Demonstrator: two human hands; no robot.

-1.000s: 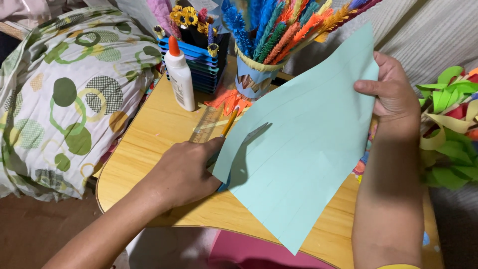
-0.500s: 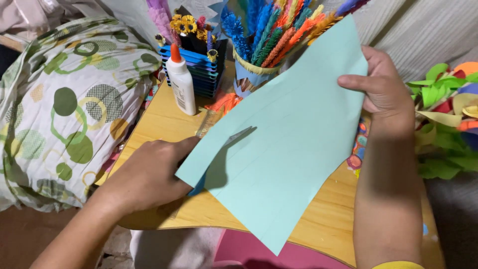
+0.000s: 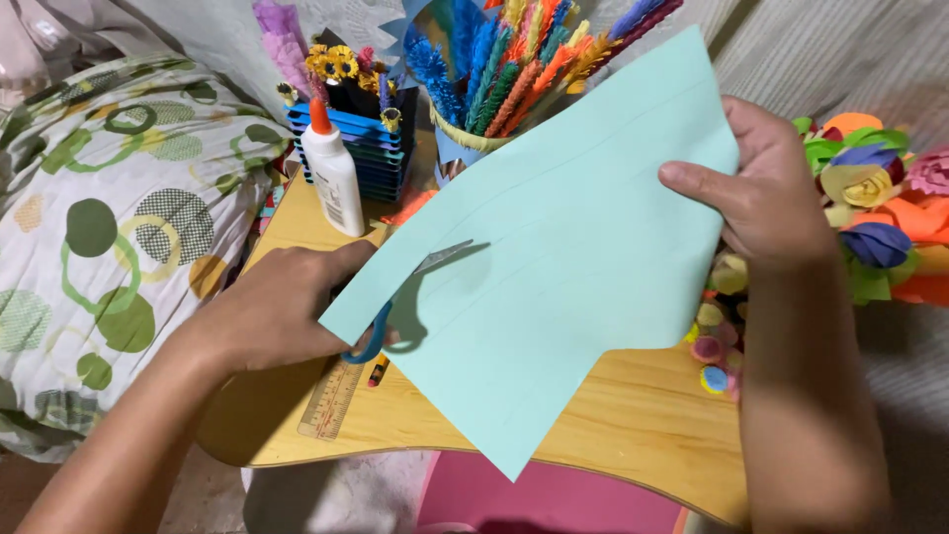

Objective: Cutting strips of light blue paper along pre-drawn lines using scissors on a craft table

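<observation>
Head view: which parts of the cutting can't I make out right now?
- Scissors: the handle loops sit inside the left hand, and the blades show only as a shape through the mint paper sheet.
- Ruler: its upper end lies under the hand.
- Right hand: its fingers lie behind the sheet.

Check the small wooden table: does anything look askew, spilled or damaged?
Nothing is spilled or damaged. The white glue bottle stands upright with its orange cap on. Only the wooden ruler looks askew: it lies slanted, reaching the wooden table's front edge.
</observation>
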